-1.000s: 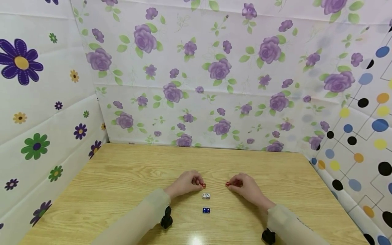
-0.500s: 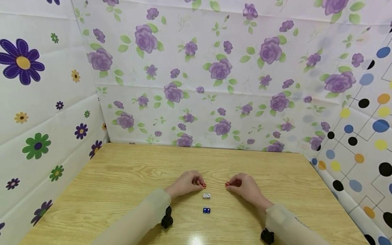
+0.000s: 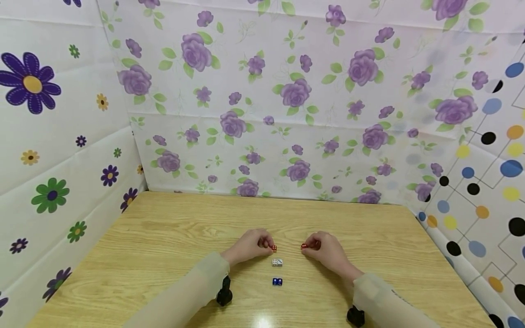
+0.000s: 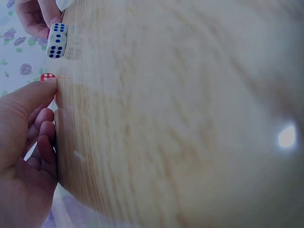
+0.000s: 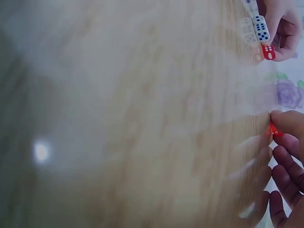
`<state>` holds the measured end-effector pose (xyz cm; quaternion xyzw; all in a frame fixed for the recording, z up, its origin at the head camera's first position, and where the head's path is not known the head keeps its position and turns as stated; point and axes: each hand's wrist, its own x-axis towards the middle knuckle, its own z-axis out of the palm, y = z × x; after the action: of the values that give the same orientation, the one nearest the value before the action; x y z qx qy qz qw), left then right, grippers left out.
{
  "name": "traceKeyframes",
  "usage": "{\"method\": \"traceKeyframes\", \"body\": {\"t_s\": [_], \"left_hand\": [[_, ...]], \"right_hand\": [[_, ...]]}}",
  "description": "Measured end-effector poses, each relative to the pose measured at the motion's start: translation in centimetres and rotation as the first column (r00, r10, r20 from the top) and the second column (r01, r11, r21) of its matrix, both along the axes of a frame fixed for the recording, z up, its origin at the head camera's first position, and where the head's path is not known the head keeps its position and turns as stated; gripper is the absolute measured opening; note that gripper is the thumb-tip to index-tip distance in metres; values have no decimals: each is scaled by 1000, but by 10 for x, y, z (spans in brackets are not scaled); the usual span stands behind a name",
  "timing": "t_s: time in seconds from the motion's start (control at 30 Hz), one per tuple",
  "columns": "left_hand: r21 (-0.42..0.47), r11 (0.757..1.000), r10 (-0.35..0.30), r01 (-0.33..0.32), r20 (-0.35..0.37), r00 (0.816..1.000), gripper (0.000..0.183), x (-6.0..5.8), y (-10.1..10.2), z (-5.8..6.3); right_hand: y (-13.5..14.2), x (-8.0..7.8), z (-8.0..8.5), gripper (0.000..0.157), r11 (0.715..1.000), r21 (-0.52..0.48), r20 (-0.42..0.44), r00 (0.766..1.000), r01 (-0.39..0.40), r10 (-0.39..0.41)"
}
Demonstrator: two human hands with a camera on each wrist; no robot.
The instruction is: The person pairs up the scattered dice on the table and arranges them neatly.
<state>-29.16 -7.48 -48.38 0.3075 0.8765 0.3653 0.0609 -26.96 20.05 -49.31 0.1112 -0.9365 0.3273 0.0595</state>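
My left hand (image 3: 251, 245) pinches a red die (image 3: 274, 248) between thumb and fingers, low at the table's surface. To its right, across a short gap, my right hand (image 3: 329, 251) pinches another red die (image 3: 304, 246). Just nearer to me than the left red die, two white dice (image 3: 277, 263) sit side by side, and two blue dice (image 3: 277, 282) lie closer still. In the left wrist view the thumb covers part of the red die (image 4: 47, 76). The right wrist view shows the other red die (image 5: 275, 129) at the right hand's fingertips, mostly hidden.
The wood-grain table (image 3: 197, 218) reaches back to a flowered cloth wall (image 3: 295, 136). Patterned cloths also close off the left (image 3: 49, 196) and right (image 3: 484, 182) sides. A black wrist device (image 3: 224, 294) hangs under the left sleeve, and another (image 3: 355, 316) under the right.
My right hand has edged slightly left with its red die, narrowing the gap to the other red die. The left hand and the white and blue dice stay in place.
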Motion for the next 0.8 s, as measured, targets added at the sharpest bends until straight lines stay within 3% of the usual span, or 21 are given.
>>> {"method": "traceKeyframes", "body": {"t_s": [0.5, 0.8], "left_hand": [[12, 1000, -3, 3, 10, 1000, 6, -1, 0, 2], [-4, 1000, -6, 6, 0, 1000, 6, -3, 0, 0]], "right_hand": [[-2, 2, 3, 11, 1000, -8, 27, 1000, -15, 15], [-15, -1, 4, 8, 993, -43, 41, 993, -106, 107]]}}
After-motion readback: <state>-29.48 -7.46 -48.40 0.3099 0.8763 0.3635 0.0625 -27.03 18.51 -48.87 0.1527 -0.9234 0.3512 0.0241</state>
